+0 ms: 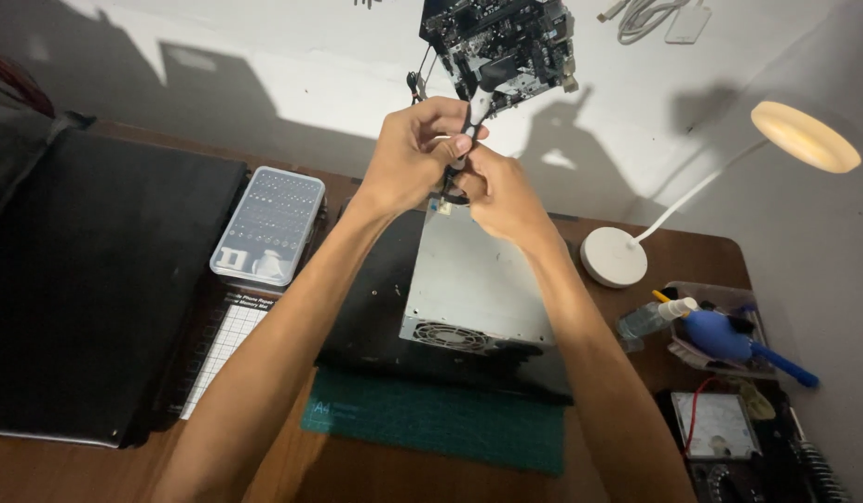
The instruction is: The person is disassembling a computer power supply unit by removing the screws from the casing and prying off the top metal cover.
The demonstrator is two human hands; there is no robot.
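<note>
Black circuit board (499, 42) held aloft; left hand (414, 154), right hand (499, 194) both pinching its black cable (472, 119). Judged: unplugging step; needs steady pull.

Both hands raised over table (375, 470). Left hand (414, 149) and right hand (499, 191) touching, pinched in a closed grip on black cable (475, 114) hanging from circuit board (498, 42) at 12 o'clock. Grey power supply (476, 284) below. Bit case (270, 224) at 9 o'clock. Lamp (804, 135) at 2 o'clock.
</note>
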